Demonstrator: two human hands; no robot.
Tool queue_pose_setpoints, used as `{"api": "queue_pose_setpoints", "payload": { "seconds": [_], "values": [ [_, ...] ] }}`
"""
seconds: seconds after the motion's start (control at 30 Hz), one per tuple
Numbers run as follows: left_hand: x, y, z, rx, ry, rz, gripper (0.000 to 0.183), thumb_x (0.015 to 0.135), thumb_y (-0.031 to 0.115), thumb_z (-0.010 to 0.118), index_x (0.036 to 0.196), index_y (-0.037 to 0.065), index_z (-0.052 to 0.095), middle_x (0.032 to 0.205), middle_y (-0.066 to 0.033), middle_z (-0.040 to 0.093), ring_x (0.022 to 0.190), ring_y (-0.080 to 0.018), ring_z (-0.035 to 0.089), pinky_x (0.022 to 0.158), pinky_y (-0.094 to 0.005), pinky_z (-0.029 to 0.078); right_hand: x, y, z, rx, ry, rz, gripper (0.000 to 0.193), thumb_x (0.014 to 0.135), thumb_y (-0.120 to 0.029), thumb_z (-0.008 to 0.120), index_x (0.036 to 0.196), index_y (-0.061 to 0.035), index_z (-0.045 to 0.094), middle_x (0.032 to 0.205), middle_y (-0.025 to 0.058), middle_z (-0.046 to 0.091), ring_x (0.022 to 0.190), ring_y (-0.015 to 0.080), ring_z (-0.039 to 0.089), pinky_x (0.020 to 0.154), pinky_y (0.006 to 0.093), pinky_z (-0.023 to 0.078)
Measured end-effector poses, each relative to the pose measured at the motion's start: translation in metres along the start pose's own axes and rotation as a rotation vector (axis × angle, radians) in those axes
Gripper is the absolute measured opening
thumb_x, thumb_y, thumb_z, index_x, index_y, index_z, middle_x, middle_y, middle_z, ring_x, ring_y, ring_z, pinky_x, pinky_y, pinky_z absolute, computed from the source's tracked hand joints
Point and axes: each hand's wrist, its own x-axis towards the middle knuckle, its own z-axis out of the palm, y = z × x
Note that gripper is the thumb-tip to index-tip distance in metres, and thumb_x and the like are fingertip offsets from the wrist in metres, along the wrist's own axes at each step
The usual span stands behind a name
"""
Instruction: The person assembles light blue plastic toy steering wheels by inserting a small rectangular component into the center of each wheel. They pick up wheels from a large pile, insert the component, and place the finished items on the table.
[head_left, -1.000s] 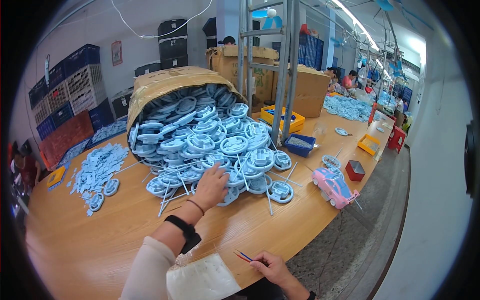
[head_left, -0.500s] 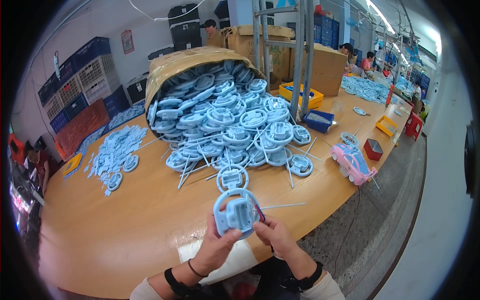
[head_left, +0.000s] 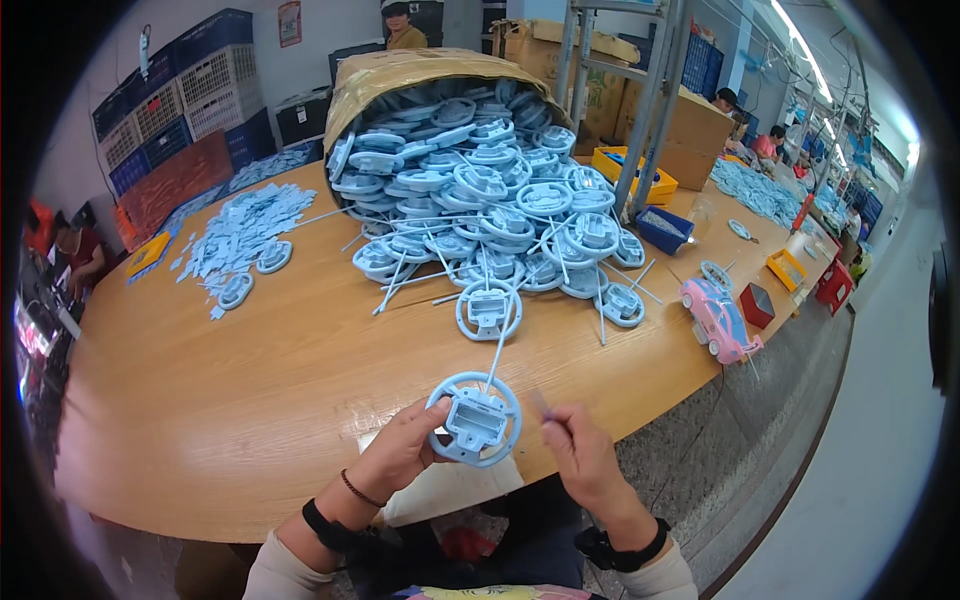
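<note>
A light-blue plastic toy steering wheel is in my left hand, gripped at its left rim with the thumb in front. Its open rectangular compartment faces up toward me, and a thin rod points away from its top. My right hand is apart from the wheel, on its right, fingers closed on a small, thin, blurred object that I cannot make out. Another steering wheel lies just beyond, at the front of the heap. Under my hands is a white sheet at the table edge.
A tipped carton spills many blue steering wheels over the wooden table. Flat blue pieces lie at left. A pink toy car, a blue bin and a metal frame stand at right. Other people sit farther off.
The wheel has turned so its rod points away from me instead of right. My right hand has left the wheel and moved right; the red and blue strands beside it no longer show.
</note>
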Motion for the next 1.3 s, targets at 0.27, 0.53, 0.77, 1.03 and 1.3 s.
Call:
{"api": "queue_pose_setpoints", "payload": {
  "seconds": [0.27, 0.53, 0.77, 1.03, 1.3],
  "values": [
    [-0.005, -0.009, 0.009, -0.096, -0.02, 0.031, 0.031, 0.091, 0.017, 0.053, 0.118, 0.002, 0.052, 0.103, -0.0041, 0.061, 0.092, -0.0138, 0.059, 0.082, -0.0314, 0.05, 0.002, -0.004, -0.022, -0.259, -0.31, -0.027, 0.017, 0.082, -0.022, 0.062, 0.087, -0.0076, 0.055, 0.072, 0.0086, 0.06, 0.064, 0.0262, 0.06, 0.055, 0.0345, 0.045],
    [0.006, -0.004, 0.028, -0.073, -0.09, 0.067, 0.031, 0.091, 0.018, 0.053, 0.117, 0.001, 0.052, 0.105, -0.0042, 0.06, 0.094, -0.0136, 0.058, 0.085, -0.0319, 0.048, 0.016, -0.014, -0.041, -0.259, -0.309, -0.118, 0.019, 0.077, -0.019, 0.068, 0.082, -0.0069, 0.055, 0.068, 0.0063, 0.061, 0.06, 0.0223, 0.061, 0.053, 0.0305, 0.045],
    [0.005, 0.002, 0.036, -0.043, -0.125, 0.123, 0.03, 0.091, 0.017, 0.051, 0.116, 0.0, 0.052, 0.108, -0.0072, 0.059, 0.099, -0.0164, 0.057, 0.09, -0.0346, 0.045, 0.01, -0.023, -0.044, -0.278, -0.203, -0.259, 0.021, 0.077, -0.02, 0.066, 0.083, -0.0081, 0.05, 0.067, 0.0077, 0.06, 0.062, 0.0276, 0.06, 0.052, 0.0365, 0.044],
    [0.002, -0.011, 0.041, -0.189, -0.251, 0.012, 0.051, 0.092, 0.038, 0.045, 0.125, -0.001, 0.042, 0.119, -0.0146, 0.054, 0.11, -0.025, 0.053, 0.096, -0.0397, 0.041, 0.005, -0.014, -0.037, -0.188, -0.216, -0.253, 0.021, 0.077, -0.02, 0.068, 0.081, -0.0065, 0.052, 0.069, 0.0073, 0.061, 0.061, 0.0254, 0.06, 0.052, 0.0332, 0.045],
    [0.005, -0.019, 0.028, -0.116, -0.131, 0.133, 0.051, 0.092, 0.041, 0.044, 0.126, 0.003, 0.041, 0.119, -0.0128, 0.054, 0.107, -0.0248, 0.055, 0.095, -0.0396, 0.042, 0.01, -0.008, -0.022, -0.184, -0.237, -0.124, 0.02, 0.078, -0.02, 0.068, 0.084, -0.006, 0.057, 0.071, 0.0076, 0.062, 0.062, 0.0222, 0.061, 0.055, 0.0298, 0.046]
  ]
}}
